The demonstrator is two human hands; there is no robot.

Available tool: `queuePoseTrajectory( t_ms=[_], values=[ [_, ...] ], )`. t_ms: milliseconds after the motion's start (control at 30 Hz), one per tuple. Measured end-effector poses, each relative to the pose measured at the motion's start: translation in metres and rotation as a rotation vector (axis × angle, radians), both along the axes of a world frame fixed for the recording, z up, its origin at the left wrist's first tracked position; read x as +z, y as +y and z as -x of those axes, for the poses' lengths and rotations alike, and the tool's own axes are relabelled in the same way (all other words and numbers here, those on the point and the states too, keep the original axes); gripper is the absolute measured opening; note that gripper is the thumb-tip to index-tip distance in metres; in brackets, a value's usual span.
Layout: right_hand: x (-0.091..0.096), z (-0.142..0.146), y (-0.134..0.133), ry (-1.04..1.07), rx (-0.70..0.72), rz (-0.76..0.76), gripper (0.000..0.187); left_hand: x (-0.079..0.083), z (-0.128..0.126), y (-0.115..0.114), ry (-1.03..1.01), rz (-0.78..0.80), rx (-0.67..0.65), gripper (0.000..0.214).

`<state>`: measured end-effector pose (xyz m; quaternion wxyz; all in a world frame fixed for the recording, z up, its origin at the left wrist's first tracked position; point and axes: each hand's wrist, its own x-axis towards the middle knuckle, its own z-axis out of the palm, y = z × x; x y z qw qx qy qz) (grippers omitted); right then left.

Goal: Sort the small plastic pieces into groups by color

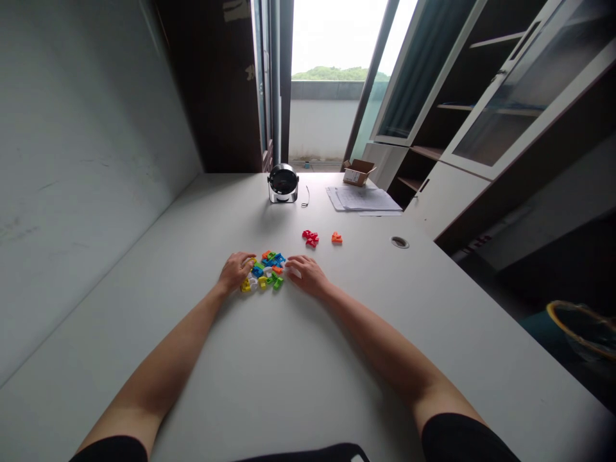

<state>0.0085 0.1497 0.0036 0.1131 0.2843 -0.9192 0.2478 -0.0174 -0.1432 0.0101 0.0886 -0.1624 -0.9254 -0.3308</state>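
Note:
A mixed pile of small plastic pieces lies on the white table between my hands. In it are blue pieces (274, 260), green pieces (276, 281), yellow pieces (246, 285), white ones and a few orange ones. My left hand (234, 271) rests at the pile's left edge, thumb and fingers apart, close against a yellow piece. On the opposite side, my right hand (308, 276) lies with fingers stretched toward the blue and orange pieces; whether they touch is too small to tell. Farther out sit a group of red pieces (310, 238) and some orange pieces (337, 238).
Toward the back of the table (231, 372) stand a round black device on a metal stand (283, 183), a short cord (307, 197), papers (363, 199) and an open cardboard box (357, 174). A round cable hole (399, 242) is at right. A wall borders the left.

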Motion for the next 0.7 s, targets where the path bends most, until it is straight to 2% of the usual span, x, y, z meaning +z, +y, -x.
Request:
queuePoseTrajectory(
  t_ms=[233,400,533,700],
  values=[
    [0.002,-0.001,0.0,-0.013,0.053,-0.027,0.032,0.013,-0.013,0.005,0.125,0.094,-0.216,0.036],
    [0.003,-0.001,0.0,-0.02,0.07,-0.004,0.032,0.024,-0.028,0.025,0.246,0.162,-0.304,0.03],
    [0.003,-0.001,0.0,-0.032,0.085,0.005,0.032,0.029,-0.037,0.038,0.244,0.225,-0.356,0.028],
    [0.001,0.0,-0.001,-0.026,0.033,0.031,0.023,0.033,-0.038,0.038,0.206,0.253,-0.434,0.031]
  ],
)
